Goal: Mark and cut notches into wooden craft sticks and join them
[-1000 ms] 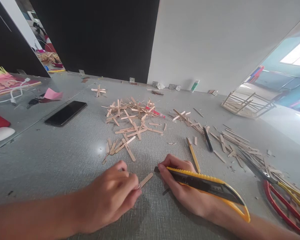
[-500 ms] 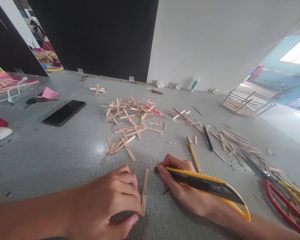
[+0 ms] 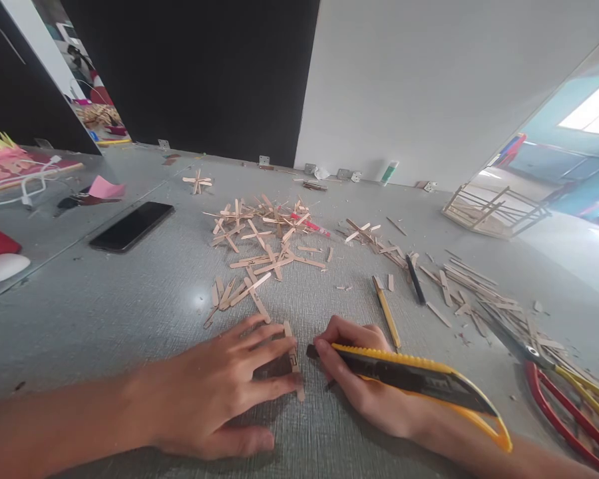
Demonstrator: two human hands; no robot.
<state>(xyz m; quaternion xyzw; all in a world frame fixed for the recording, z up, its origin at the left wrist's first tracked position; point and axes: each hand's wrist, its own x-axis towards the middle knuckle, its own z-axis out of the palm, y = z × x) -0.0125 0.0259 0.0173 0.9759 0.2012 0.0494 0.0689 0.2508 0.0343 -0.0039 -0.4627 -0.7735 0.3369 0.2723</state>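
A wooden craft stick (image 3: 293,359) with dark marks near its middle lies on the grey table, pointing away from me. My left hand (image 3: 229,392) is spread flat beside it, with fingertips resting over the stick and the thumb apart. Just right of the stick, my right hand (image 3: 359,372) is closed around a yellow and black utility knife (image 3: 409,372). The knife's dark tip points left, close to the stick but apart from it. Behind both hands lies a loose heap of craft sticks (image 3: 259,233), several joined into crosses.
Scissors (image 3: 539,359) with red and yellow handles lie at right, near cut stick strips (image 3: 474,279). A yellow craft knife (image 3: 387,313) and a black pen-like tool (image 3: 415,279) lie behind my right hand. A phone (image 3: 132,226) is at left; a stick frame (image 3: 496,211) stands far right.
My left hand has opened from a curled grip and spread its fingers over the stick. The stick has shifted slightly away and tilted the other way. My right hand has barely moved.
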